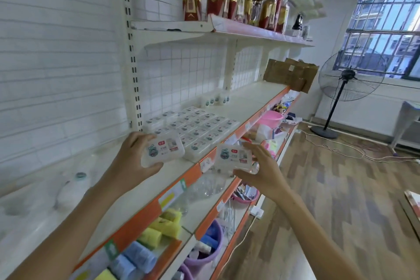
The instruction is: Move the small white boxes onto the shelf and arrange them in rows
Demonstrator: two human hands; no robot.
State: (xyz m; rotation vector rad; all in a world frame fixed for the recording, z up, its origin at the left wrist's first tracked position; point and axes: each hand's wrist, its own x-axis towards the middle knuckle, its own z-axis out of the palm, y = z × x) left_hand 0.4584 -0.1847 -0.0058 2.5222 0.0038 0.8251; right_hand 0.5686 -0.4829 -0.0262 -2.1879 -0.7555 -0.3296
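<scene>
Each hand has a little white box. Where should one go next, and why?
Probably set the small white plastic box in the left hand down on the bare white shelf, beside the rows of matching boxes; that hand is already above it.

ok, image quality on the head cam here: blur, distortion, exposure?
Head view: wide-angle bend curves the shelf edge and wall lines; near left corner smeared, the bottle there soft; labels on the boxes held by the left hand and right hand readable only as shapes; window bright, no glare on the boxes.
</scene>
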